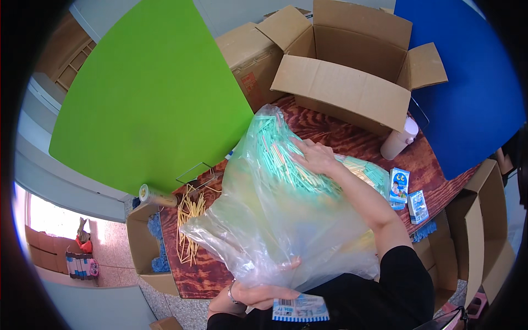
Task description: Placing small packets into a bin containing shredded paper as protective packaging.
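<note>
A large clear plastic bag [258,220] lies across the table in front of me, full of thin green straws [275,159] with a few pink and yellow ones among them. My right hand [316,157] reaches over the bag and rests on the straws, its fingers stretched out. Close to my body, my left hand [269,294] is closed on a small blue-and-white packet [300,309] beside the bag's near edge. Loose yellow straws [191,220] lie in a tangled pile left of the bag.
Behind the bag stands an open cardboard box [346,82]. Green [148,99] and blue [462,82] panels flank the dark red wooden table [192,280]. A pale bottle [400,138], more packets [399,185] and a cylindrical container [157,196] sit near the edges. Open cartons [144,242] adjoin the table.
</note>
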Demonstrator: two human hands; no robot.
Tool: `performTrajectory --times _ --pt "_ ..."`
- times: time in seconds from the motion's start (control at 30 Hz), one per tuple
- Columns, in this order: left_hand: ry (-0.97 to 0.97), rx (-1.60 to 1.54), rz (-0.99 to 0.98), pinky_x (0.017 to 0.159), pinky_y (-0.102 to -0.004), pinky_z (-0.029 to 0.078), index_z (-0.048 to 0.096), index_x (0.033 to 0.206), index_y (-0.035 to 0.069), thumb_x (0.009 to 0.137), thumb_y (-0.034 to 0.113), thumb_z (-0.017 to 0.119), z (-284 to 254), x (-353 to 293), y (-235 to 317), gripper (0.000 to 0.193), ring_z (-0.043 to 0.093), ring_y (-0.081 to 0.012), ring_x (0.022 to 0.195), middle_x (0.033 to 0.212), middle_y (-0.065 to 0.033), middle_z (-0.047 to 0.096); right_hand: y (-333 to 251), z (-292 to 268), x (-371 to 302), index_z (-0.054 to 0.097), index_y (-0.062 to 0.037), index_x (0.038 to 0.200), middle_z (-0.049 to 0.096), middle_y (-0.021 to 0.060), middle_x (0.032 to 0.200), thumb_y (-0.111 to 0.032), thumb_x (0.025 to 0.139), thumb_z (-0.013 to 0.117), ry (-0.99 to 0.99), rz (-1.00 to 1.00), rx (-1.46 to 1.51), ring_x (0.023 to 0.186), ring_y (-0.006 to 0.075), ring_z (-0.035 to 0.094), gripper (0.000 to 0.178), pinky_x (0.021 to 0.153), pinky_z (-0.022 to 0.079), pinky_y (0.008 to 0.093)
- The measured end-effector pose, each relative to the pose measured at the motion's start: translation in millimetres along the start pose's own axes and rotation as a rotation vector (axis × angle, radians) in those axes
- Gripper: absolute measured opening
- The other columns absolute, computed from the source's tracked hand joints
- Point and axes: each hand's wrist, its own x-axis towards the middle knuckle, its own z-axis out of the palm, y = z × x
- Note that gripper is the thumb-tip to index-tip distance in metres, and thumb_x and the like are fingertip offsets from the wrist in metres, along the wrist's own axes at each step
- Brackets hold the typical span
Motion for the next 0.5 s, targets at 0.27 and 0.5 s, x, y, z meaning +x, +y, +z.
performTrajectory --times 0.27,0.5 --pt "0.108 -0.008 0.006 0.091 -0.0395 0.048 0.072 0.099 0.017 0.075 -0.001 0.07 16 19 -12 0.031 0.067 -0.0275 0.1 0.131 -0.0242 0.057 -11 20 -8 0.03 -0.0298 0.148 0.05 0.0154 0.133 -0.058 0.095 0.037 0.12 0.003 -0.114 0.111 0.0392 0.056 0.061 0.091 0.046 0.0523" --pt "0.306 -0.398 -0.211 0.091 -0.0416 0.051 0.067 0.096 0.01 0.079 0.003 0.072 14 17 35 0.019 0.066 -0.0303 0.101 0.123 -0.026 0.06 12 20 8 0.018 -0.0275 0.153 0.037 0.0177 0.146 -0.065 0.092 0.032 -0.01 0.064 0.006 0.126 0.0385 0.045 0.073 0.101 0.036 0.0513"
